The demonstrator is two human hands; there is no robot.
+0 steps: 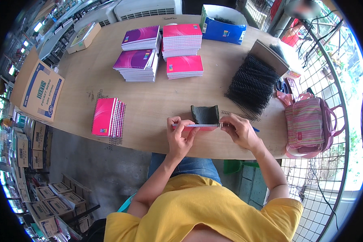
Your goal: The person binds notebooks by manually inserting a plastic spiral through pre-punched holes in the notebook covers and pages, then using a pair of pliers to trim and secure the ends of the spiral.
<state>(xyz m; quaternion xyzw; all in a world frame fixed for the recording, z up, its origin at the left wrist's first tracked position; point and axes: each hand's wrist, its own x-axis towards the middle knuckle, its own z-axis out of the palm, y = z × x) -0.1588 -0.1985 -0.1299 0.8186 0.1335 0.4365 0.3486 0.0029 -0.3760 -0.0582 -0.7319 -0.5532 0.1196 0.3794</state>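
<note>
My left hand (179,136) grips a small pink notebook (205,128) near the table's front edge, its page edge turned up. At the notebook's right end, my right hand (241,132) has its thumb and fingers pinched together. What they hold is too small to make out. Just behind the notebook stands a dark block with a curved hollow (205,115). A loose black wire coil (240,115) lies beyond my right hand. To the left, a stack of pink notebooks (105,117) has coils sticking out at both ends.
Purple notebooks (138,59) and pink pads (184,65) are stacked at the back. A blue box (224,30) stands behind them. Many black coils (252,82) lean on a board at right, near a striped bag (306,123). A carton (40,92) sits at the left edge.
</note>
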